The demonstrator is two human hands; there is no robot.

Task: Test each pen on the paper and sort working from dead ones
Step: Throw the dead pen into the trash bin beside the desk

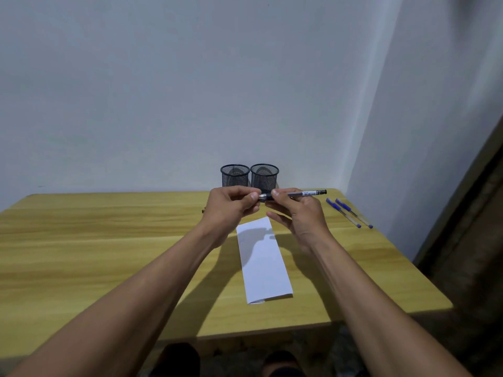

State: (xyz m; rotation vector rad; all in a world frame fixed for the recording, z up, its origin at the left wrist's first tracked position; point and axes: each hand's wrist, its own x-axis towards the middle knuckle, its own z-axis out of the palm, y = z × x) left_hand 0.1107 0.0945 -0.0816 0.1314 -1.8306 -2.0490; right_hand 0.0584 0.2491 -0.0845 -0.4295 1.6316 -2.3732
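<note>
1. The left hand (231,205) is raised above the long wooden table with a yellowish grain top (109,240), its fingers curled in and its thumb and forefinger pinched on the silver end of a black gel pen with a clear barrel (294,195).
2. Behind the hands, at the far edge of the table against the pale wall (190,91), stand two round black wire-mesh pen cups side by side and touching: the left mesh cup (235,175) and the right mesh cup (264,175). Both look empty from this angle.
3. Below the hands a folded strip of white paper (264,262) lies flat on the table, running toward the person, partly covered by the hands' shadow. No marks can be made out on it.
4. The right hand (296,213) grips the same pen near its dark grip section between thumb and forefinger, the other fingers loosely spread below. The pen is held level in the air, its capped black end pointing right.
5. Farther right, near the table's far right corner, two blue-capped ballpoint pens with clear barrels (351,213) lie close together, roughly parallel, on the tabletop.
</note>
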